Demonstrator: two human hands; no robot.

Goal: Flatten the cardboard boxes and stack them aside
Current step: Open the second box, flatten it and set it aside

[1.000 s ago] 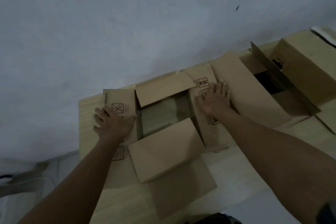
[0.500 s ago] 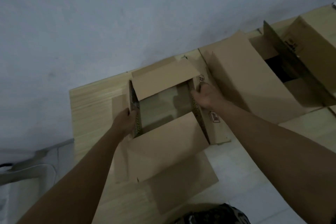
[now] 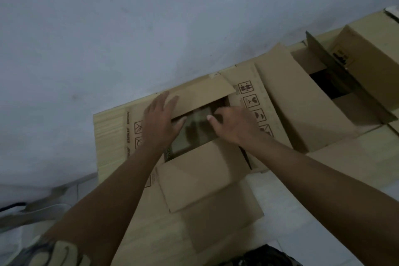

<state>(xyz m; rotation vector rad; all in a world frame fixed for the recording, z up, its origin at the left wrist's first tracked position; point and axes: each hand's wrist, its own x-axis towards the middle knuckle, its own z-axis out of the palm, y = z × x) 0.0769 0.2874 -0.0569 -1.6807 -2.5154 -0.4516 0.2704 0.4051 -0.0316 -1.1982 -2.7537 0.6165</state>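
While both hands are placed at the open top of the box (image 3: 194,136), the step in hand is judged to be the collapsing of this box, which lies at the middle of the view on the wooden table (image 3: 108,136). Its near flap (image 3: 200,175), at 6 o'clock, is folded outward toward the person. The left hand (image 3: 160,122), at 9 o'clock of the opening, is laid flat on the far flap (image 3: 200,95), fingers spread, thumb hooked under its edge. The right hand (image 3: 232,124), at 3 o'clock, has its fingers curled loosely over the right wall; a firm grasp cannot be told. Nothing is seen inside the box. For the next move, the walls probably must be pushed sideways until they fold. At 1 o'clock a second box (image 3: 302,101) lies on its side, and further, at 2 o'clock, a third box (image 3: 371,54) is standing; their contents are hidden by darkness.
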